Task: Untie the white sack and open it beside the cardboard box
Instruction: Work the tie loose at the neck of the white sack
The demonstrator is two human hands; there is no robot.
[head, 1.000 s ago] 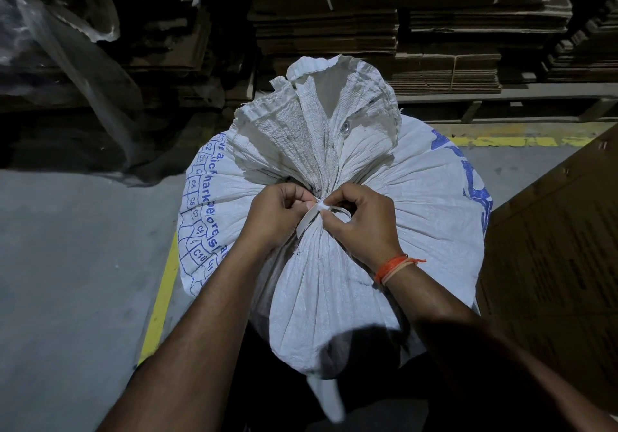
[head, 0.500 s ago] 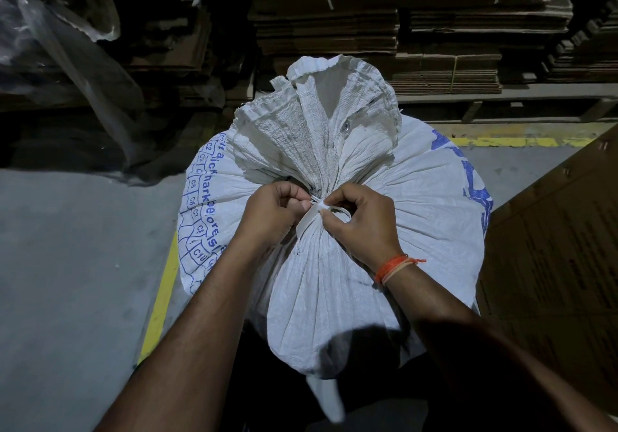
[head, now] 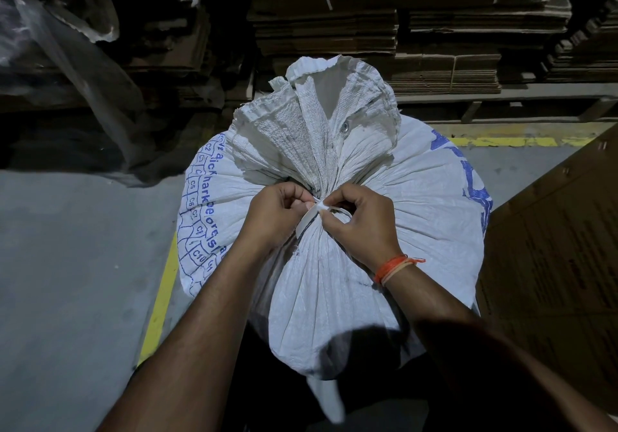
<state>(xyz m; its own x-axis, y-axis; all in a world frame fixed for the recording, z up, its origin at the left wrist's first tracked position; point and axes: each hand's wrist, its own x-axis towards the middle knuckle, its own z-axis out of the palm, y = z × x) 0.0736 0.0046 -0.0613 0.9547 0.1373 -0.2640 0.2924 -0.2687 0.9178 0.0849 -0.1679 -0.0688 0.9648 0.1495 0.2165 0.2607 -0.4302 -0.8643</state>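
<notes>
The white sack (head: 334, 247) is not yet untied: its neck is cinched by a flat white tie strip (head: 309, 219), so loosening the knot and spreading the mouth both remain. The left hand (head: 274, 216) pinches the strip at the knot, and the right hand (head: 359, 222) pinches its loop from the other side. The sack stands full and rounded, its woven cloth pleated toward the neck, blue print along its flanks, just left of the cardboard box (head: 551, 247).
</notes>
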